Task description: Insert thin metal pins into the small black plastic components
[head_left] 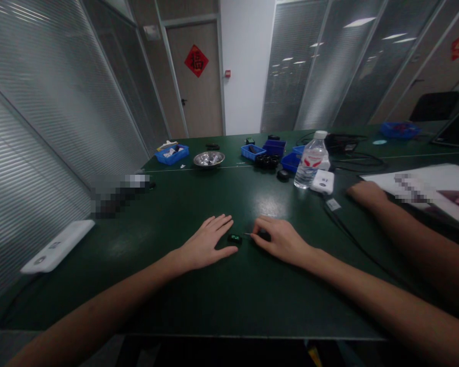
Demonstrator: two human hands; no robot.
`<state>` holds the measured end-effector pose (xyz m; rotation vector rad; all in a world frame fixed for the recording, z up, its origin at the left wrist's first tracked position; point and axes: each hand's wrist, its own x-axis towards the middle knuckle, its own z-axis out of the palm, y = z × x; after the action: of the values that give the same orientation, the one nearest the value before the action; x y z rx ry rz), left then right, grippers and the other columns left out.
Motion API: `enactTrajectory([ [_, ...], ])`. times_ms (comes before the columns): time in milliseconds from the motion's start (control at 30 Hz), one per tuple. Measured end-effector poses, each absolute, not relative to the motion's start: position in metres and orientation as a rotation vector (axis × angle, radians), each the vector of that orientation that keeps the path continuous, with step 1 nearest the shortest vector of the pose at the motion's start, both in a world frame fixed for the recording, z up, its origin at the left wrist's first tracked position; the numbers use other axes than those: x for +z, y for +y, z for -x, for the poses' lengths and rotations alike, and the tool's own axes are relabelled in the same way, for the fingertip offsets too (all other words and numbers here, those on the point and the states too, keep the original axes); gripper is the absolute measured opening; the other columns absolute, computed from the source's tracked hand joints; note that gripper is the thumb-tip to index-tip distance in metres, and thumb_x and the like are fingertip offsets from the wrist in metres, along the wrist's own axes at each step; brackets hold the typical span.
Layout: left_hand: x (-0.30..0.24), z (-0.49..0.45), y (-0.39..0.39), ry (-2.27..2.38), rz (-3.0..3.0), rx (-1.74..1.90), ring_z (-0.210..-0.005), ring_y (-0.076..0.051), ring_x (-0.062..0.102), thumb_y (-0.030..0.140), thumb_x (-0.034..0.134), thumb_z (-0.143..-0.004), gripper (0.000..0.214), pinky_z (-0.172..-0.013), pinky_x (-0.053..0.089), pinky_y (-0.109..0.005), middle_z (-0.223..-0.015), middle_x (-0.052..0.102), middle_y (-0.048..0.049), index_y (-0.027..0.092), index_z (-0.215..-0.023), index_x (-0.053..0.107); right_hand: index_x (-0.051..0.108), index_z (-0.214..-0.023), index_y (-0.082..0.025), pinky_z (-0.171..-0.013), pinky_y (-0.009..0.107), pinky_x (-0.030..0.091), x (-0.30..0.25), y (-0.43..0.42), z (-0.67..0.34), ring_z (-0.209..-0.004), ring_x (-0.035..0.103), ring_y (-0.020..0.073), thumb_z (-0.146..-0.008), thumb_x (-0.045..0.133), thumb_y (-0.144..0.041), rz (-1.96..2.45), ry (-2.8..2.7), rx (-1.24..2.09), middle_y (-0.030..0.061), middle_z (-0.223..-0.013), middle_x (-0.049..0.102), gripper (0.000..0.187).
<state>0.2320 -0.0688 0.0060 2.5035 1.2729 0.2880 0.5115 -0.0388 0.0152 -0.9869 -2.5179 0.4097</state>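
My left hand (204, 245) lies palm down on the dark green table, with its fingers stretched out and its thumb apart. Just right of it, between the fingers and the thumb, is a small black device (235, 238) with a lit green display. My right hand (285, 240) is closed in a pinch on a thin metal-tipped tool (247, 234) with a dark handle, partly hidden by the fingers. The slim tip points left towards the device, with a small gap between them.
Beyond my hands stand a metal bowl (209, 159), a blue tray (172, 154) and other blue bins (274, 148). A water bottle (312, 160) stands beside a white power bank-like box (323, 181) with a cable. Another person's arm (416, 229) rests at right. A long white box (57, 246) lies left.
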Motion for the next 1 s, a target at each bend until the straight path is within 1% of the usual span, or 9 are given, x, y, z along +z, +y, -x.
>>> enactTrajectory([
  [233,0.0075,-0.2315,-0.0692,1.261,-2.513,0.289,-0.156,-0.03,0.021,0.068,0.042,-0.096,0.079,-0.126,0.016,-0.051,-0.168,0.024,-0.0079,0.026,-0.162,0.028,0.063,-0.095,-0.02,-0.066,0.028,0.042,0.017,-0.039,-0.5119,-0.074,0.058,0.0152,-0.096,0.06,-0.029,0.992,-2.515,0.428,0.0033,-0.094,0.065,0.009],
  [700,0.0052,-0.2305,-0.069,1.264,-2.507,0.286,-0.156,-0.031,0.02,0.068,0.042,-0.096,0.079,-0.126,0.017,-0.053,-0.169,0.023,-0.008,0.026,-0.162,0.029,0.063,-0.095,-0.02,-0.067,0.029,0.042,0.0168,-0.0397,-0.5118,-0.075,0.058,0.0153,-0.096,0.06,-0.028,0.977,-2.505,0.439,0.003,-0.093,0.064,0.009],
  [1000,0.0051,-0.2321,-0.0695,1.26,-2.523,0.311,-0.155,-0.031,0.023,0.067,0.044,-0.097,0.077,-0.125,0.018,-0.053,-0.167,0.028,-0.01,0.025,-0.16,0.033,0.063,-0.096,-0.021,-0.069,0.029,0.042,0.0121,-0.0371,-0.5123,-0.076,0.059,0.0158,-0.096,0.06,-0.028,0.969,-2.5,0.422,0.0031,-0.093,0.065,0.008],
])
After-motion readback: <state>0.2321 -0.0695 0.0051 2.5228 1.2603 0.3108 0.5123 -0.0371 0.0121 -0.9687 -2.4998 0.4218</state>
